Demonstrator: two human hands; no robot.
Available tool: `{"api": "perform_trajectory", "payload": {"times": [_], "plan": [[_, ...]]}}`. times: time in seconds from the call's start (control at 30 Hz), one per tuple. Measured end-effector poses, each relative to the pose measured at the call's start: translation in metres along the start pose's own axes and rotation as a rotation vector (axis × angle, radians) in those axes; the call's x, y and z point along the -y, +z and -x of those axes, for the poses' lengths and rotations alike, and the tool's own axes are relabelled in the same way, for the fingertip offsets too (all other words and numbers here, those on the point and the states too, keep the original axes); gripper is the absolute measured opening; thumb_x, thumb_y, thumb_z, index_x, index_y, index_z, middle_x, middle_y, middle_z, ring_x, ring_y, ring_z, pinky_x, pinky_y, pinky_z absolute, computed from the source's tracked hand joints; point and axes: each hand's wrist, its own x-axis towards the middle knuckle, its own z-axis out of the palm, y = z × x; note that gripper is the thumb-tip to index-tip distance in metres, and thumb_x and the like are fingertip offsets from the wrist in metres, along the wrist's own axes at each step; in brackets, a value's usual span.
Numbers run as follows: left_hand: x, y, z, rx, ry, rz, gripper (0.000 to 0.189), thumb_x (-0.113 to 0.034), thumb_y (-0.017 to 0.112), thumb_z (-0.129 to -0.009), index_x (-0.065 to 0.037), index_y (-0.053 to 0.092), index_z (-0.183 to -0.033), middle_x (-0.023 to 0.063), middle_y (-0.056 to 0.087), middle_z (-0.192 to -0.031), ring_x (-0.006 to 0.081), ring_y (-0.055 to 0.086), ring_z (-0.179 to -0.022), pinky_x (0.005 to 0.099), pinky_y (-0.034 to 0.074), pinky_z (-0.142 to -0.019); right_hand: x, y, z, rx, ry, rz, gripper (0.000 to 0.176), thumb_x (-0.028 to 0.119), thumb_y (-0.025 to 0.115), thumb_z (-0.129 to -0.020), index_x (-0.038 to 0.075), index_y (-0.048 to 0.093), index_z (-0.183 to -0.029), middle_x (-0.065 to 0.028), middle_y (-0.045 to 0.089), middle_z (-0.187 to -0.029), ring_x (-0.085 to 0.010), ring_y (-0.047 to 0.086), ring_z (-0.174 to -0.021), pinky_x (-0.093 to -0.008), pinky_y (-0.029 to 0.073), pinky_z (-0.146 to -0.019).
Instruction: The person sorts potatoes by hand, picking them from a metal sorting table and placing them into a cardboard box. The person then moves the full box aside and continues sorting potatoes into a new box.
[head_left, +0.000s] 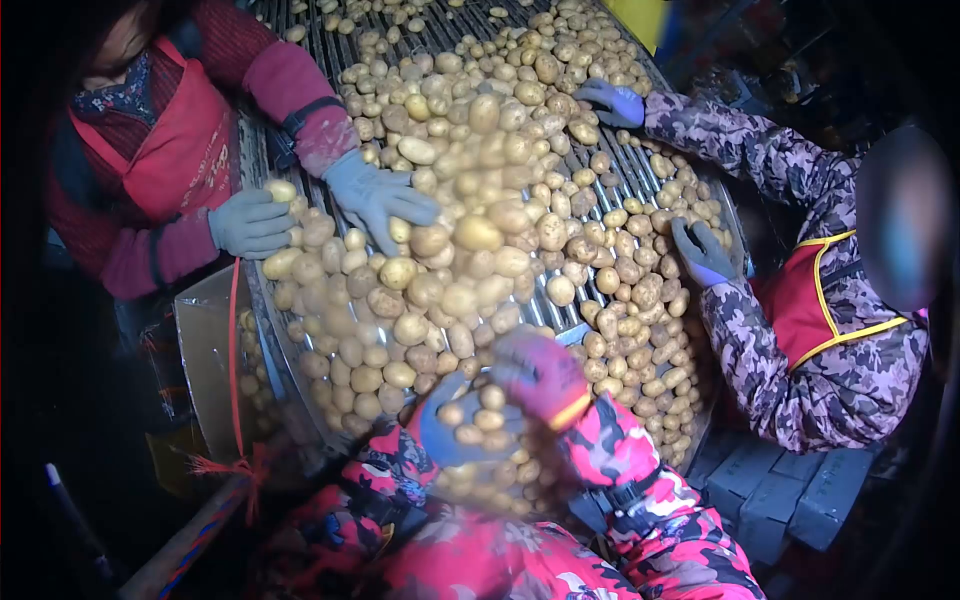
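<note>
My left hand, in a blue glove, is cupped around several small potatoes at the near end of the sorting conveyor. Just right of it is my right hand, in a pink and purple glove, close over the potato pile; motion smears its fingers. More small potatoes lie below my hands, close to my body. Ahead of both hands spreads a thick layer of potatoes, with metal rollers showing through a gap.
Across on the left, a co-worker's grey gloves rest on the potatoes. On the right, another co-worker's gloved hands touch the heap. A cardboard box stands by the left edge, beside a red cord. Grey crates sit at lower right.
</note>
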Motion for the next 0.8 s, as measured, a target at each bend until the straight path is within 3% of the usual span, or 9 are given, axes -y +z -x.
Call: {"api": "perform_trajectory", "payload": {"times": [0.1, 0.17, 0.27, 0.37, 0.43, 0.5, 0.6, 0.77, 0.8], "plan": [[0.022, 0.069, -0.024, -0.112, 0.101, -0.098, 0.035, -0.038, 0.054, -0.097, -0.007, 0.057, -0.114, 0.0067, 0.055, -0.097, 0.0225, 0.057, -0.088, 0.0417, 0.053, -0.075, -0.003, 0.011, -0.034, -0.084, 0.154, 0.325, 0.029, 0.024, 0.067, -0.079, 0.012, 0.067, -0.105, -0.0129, 0.064, -0.1, -0.0344, 0.06, -0.097, -0.0443, 0.048, -0.083], [0.02, 0.073, -0.009, -0.108, 0.155, -0.064, 0.038, -0.038, 0.051, -0.098, -0.007, 0.054, -0.12, 0.0076, 0.054, -0.105, 0.0228, 0.056, -0.095, 0.0421, 0.05, -0.081, -0.003, 0.029, -0.047, -0.005, 0.168, 0.604, 0.029, 0.024, 0.064, -0.081, 0.016, 0.065, -0.108, -0.0126, 0.063, -0.102, -0.0331, 0.06, -0.099, -0.0444, 0.046, -0.084], [0.006, 0.036, 0.029, -0.103, 0.224, -0.001, 0.043, -0.038, 0.047, -0.098, -0.007, 0.049, -0.128, 0.0088, 0.053, -0.117, 0.0233, 0.054, -0.105, 0.0428, 0.047, -0.09, 0.008, 0.044, -0.064, -0.004, 0.279, 0.714, 0.028, 0.022, 0.061, -0.084, 0.019, 0.061, -0.112, -0.0122, 0.062, -0.103, -0.0325, 0.059, -0.101, -0.046, 0.045, -0.084], [0.004, 0.022, 0.04, -0.1, 0.248, 0.04, 0.049, -0.038, 0.043, -0.099, -0.006, 0.045, -0.136, 0.01, 0.051, -0.129, 0.0238, 0.053, -0.116, 0.0435, 0.043, -0.098, -0.007, 0.045, -0.081, 0.024, 0.199, 0.817, 0.028, 0.023, 0.06, -0.084, 0.021, 0.06, -0.112, -0.0113, 0.063, -0.103, -0.0323, 0.059, -0.102, -0.0469, 0.044, -0.085], [0.01, 0.026, 0.036, -0.119, 0.252, 0.001, 0.053, -0.038, 0.04, -0.099, -0.006, 0.042, -0.141, 0.0108, 0.05, -0.137, 0.0241, 0.052, -0.122, 0.0439, 0.041, -0.104, -0.013, 0.04, -0.088, 0.187, 0.243, 0.829, 0.026, 0.025, 0.059, -0.086, 0.02, 0.062, -0.111, -0.0099, 0.066, -0.104, -0.0313, 0.061, -0.105, -0.0476, 0.044, -0.085], [0.017, 0.038, 0.03, -0.156, 0.248, -0.191, 0.05, -0.037, 0.046, -0.097, -0.01, 0.047, -0.138, 0.0093, 0.053, -0.135, 0.023, 0.052, -0.124, 0.0431, 0.042, -0.103, -0.008, 0.036, -0.097, 0.314, 0.297, 0.84, 0.024, 0.026, 0.058, -0.088, 0.019, 0.064, -0.111, -0.0094, 0.067, -0.104, -0.0305, 0.062, -0.107, -0.0476, 0.045, -0.086], [0.011, 0.004, 0.06, -0.376, 0.326, -0.84, 0.044, -0.033, 0.054, -0.092, -0.014, 0.053, -0.133, 0.0068, 0.056, -0.132, 0.0228, 0.054, -0.121, 0.041, 0.043, -0.101, 0.0, 0.041, -0.092, 0.366, 0.259, 0.988, 0.021, 0.025, 0.054, -0.092, 0.017, 0.066, -0.108, -0.007, 0.068, -0.106, -0.0282, 0.062, -0.108, -0.0482, 0.044, -0.088], [0.033, 0.023, 0.089, -0.511, 0.324, -1.934, 0.039, -0.021, 0.051, -0.096, -0.01, 0.051, -0.133, 0.0079, 0.056, -0.134, 0.0252, 0.056, -0.12, 0.041, 0.048, -0.1, -0.089, 0.087, -0.058, 0.028, 0.19, 0.981, 0.02, 0.028, 0.054, -0.091, 0.022, 0.069, -0.104, -0.004, 0.063, -0.111, -0.0256, 0.059, -0.109, -0.0487, 0.043, -0.09], [0.037, 0.024, 0.095, -0.536, 0.314, -2.148, 0.038, -0.019, 0.05, -0.098, -0.009, 0.051, -0.134, 0.0082, 0.055, -0.134, 0.0257, 0.057, -0.12, 0.0411, 0.049, -0.099, -0.069, 0.07, -0.064, 0.163, 0.26, 0.938, 0.022, 0.028, 0.056, -0.09, 0.025, 0.069, -0.107, -0.0045, 0.061, -0.111, -0.0256, 0.058, -0.108, -0.0471, 0.044, -0.089]]}}
